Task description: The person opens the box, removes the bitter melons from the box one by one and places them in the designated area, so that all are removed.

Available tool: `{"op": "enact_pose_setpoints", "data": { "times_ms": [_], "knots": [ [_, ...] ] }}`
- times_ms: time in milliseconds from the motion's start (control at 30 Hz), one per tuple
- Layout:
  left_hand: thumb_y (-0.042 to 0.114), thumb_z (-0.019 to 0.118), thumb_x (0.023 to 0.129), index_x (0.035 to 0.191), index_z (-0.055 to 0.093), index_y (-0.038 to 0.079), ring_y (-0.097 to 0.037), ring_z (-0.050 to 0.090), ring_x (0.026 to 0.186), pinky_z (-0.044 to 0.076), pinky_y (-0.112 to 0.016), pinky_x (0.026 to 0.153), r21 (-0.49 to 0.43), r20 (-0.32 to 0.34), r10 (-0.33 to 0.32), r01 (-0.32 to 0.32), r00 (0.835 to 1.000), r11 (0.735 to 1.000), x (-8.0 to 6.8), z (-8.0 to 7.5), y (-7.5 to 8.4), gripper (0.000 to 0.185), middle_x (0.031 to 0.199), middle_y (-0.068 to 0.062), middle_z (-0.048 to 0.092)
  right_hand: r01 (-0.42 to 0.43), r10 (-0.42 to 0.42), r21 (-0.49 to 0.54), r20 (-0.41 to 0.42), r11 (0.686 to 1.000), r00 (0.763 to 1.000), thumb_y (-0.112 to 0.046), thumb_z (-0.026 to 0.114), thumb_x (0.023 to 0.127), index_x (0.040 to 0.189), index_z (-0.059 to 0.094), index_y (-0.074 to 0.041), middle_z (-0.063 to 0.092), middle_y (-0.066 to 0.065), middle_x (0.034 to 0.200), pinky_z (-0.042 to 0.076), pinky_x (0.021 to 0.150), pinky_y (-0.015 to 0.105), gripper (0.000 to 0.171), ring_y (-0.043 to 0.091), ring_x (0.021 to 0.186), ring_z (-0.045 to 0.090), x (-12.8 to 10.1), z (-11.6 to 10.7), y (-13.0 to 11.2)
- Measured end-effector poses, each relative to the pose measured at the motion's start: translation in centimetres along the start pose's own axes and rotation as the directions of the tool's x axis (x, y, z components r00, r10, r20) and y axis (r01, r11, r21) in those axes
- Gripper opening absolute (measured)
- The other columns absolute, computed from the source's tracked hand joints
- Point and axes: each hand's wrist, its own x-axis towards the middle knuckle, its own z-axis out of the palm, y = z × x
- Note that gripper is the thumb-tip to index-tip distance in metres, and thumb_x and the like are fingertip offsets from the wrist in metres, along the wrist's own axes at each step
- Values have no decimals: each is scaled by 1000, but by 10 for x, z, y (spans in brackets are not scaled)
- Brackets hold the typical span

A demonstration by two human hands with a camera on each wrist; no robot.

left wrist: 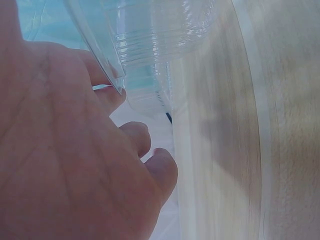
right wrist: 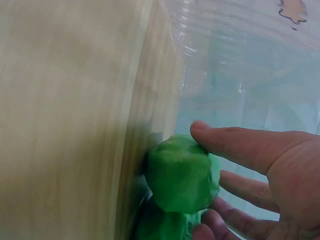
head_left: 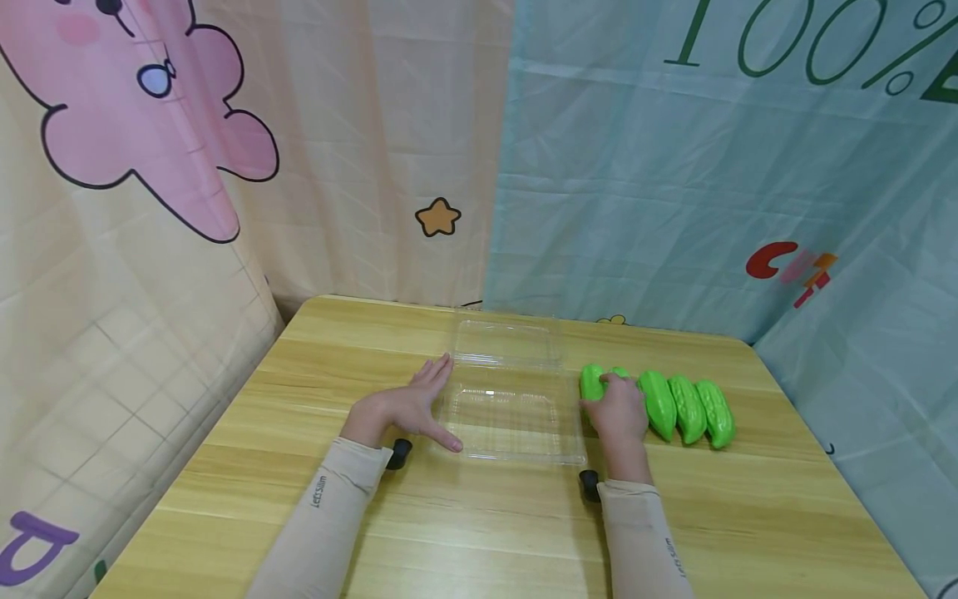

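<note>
We find the left hand [head_left: 407,409] lying flat on the table [head_left: 479,532], fingers straight, its fingertips touching the left edge of the clear plastic clamshell box [head_left: 509,416]. The box lies open, with its lid [head_left: 505,343] folded back toward the curtain [head_left: 674,166]. The left wrist view confirms that a thin transparent rim [left wrist: 107,70] rests against the fingers [left wrist: 137,137]; nothing is gripped there.

The right hand [head_left: 617,409] is curled round the leftmost green toy bitter gourd [head_left: 592,381], just beside the right edge of the box. In the right wrist view, thumb and fingers close on the gourd [right wrist: 181,172], with a second green piece [right wrist: 162,225] directly below it. Three more gourds [head_left: 687,408] lie in a row to the right, touching one another.

Risks we judge from this position:

1. The box is light and only held in place by flat fingers. A nudge from the gourd against the near wall could slide or tip it.
2. The gourds lie packed side by side. Lifting the gripped one at a slant could roll its neighbour away.
3. The gourd's surface looks smooth and glossy, and the grip sits near one end. A loose hold could let it pivot and drop.
4. The hinged lid stands close behind the tray. A high carry could catch it and flip it shut.
</note>
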Motion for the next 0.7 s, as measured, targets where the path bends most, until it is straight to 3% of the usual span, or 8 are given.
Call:
{"op": "enact_pose_setpoints", "data": {
  "times_ms": [233,700],
  "knots": [
    [63,86,68,160,-13,9,-32,-21,150,2,-59,119,-1,2,-1,1,1000,1000,0,0,0,146,166,-8,-21,12,-12,14,-30,1000,999,-17,78,86,135,59,2,48,34,134,45,92,62,57,53,120,45,0,-1,0],
    [58,88,69,159,-12,5,-37,-20,149,3,-64,117,-15,-10,22,-23,1000,1000,0,0,1,145,166,-13,-18,4,-4,17,1,1000,1000,-18,76,88,138,56,4,46,35,136,45,94,63,59,55,124,41,-1,-2,0]
  ]
}}
